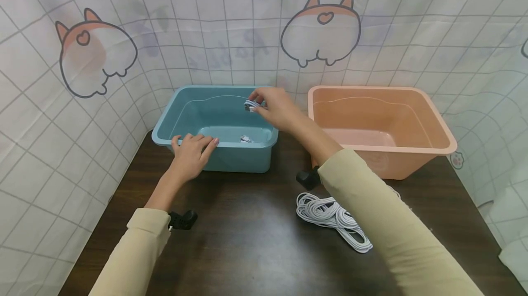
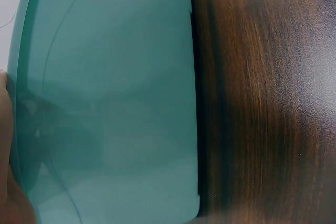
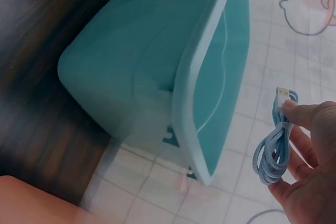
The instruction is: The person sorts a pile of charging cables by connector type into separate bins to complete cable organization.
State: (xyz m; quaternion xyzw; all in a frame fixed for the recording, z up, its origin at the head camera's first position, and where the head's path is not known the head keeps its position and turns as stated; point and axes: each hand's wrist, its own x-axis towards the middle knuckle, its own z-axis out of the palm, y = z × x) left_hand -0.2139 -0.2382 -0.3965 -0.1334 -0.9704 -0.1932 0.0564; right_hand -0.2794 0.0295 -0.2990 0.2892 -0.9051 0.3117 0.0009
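Right hand [image 1: 275,107] pinching coiled cable [image 3: 273,156] over right half of blue bin [image 1: 241,157], left hand [image 1: 190,151] resting loosely on its near rim [image 1: 257,145], gap between it and orange bin [image 1: 396,164], table [image 1: 247,236] in front

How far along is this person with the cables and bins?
Partway, by the look of it. Done, it seems: a small whitish item, too small to name, lies inside the blue bin. In hand: the right hand holds a coiled blue cable above that bin, the left hand on its rim. Probably left: the bundle of white cable on the table, near the peach bin.
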